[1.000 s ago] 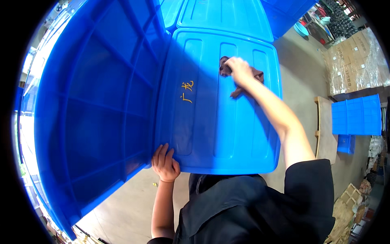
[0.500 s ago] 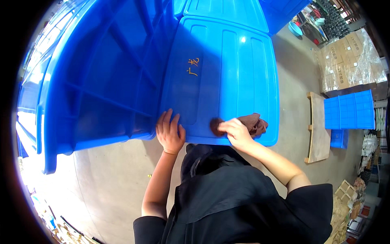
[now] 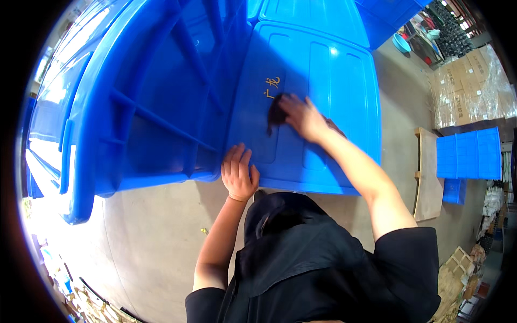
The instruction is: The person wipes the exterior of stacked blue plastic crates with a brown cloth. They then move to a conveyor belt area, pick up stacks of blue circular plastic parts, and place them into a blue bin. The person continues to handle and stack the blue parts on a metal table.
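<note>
My right hand (image 3: 306,118) presses a dark brown cloth (image 3: 277,113) against the blue plastic lid (image 3: 344,81), just below some yellow markings. Part of the cloth sticks out past the fingertips, and a bit more shows by the wrist. Motion blurs the cloth. On the lid's near left corner lies my left hand (image 3: 238,173), fingers stretched out and holding nothing. A big ribbed blue bin (image 3: 161,81) stands close along the lid's left side, casting shade over it.
More blue lidded boxes (image 3: 318,19) adjoin at the far side. To the right are a wooden pallet (image 3: 425,177), stacked blue crates (image 3: 468,153) and wrapped cartons (image 3: 468,86). A light blue basin (image 3: 401,43) sits farther back. Concrete floor (image 3: 156,237) lies nearer me.
My right hand has slid the cloth forward and left across the lid, from the near edge to the yellow markings. My left hand stays at the lid's corner. The view has shifted slightly.
</note>
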